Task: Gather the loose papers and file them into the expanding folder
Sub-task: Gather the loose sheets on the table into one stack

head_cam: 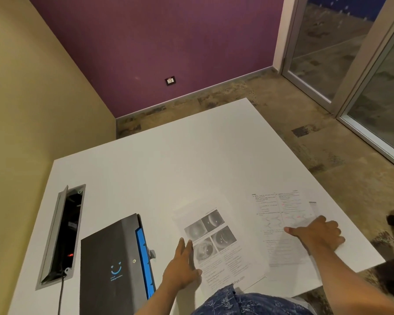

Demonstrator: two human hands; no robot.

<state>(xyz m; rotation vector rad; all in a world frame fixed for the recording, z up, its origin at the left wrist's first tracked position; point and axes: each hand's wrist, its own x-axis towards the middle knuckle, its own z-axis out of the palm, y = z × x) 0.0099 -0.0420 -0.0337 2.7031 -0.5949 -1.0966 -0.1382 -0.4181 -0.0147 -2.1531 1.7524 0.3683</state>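
While both arms are reaching out over the white table, each hand is pressing flat on its own sheet, so nothing is being gripped or lifted here. The left hand is lying palm down with fingers stretched out and close together, resting on the left edge of the paper with the four grey photos. That sheet is sitting pretty much dead centre near the front edge of the table, tilted a bit, and its bottom corner is getting covered by the blue patterned shirt of the person.

The right hand is doing the same kind of thing on the text page with diagrams, palm down, fingers loosely spread, thumb sticking out to the left. I honestly can't tell whether the fingertips are curling under an edge or just lying on top. That page is lying off to the right, near the table's right edge, and it's looking like there's more than one sheet stacked there, slightly offset.

The expanding folder is lying flat on the left side, just beside the left hand but not touching it, dark grey cover with a blue smiley logo, blue pockets peeking out along its right side. Further left, an open cable tray is sitting sunk into the tabletop.
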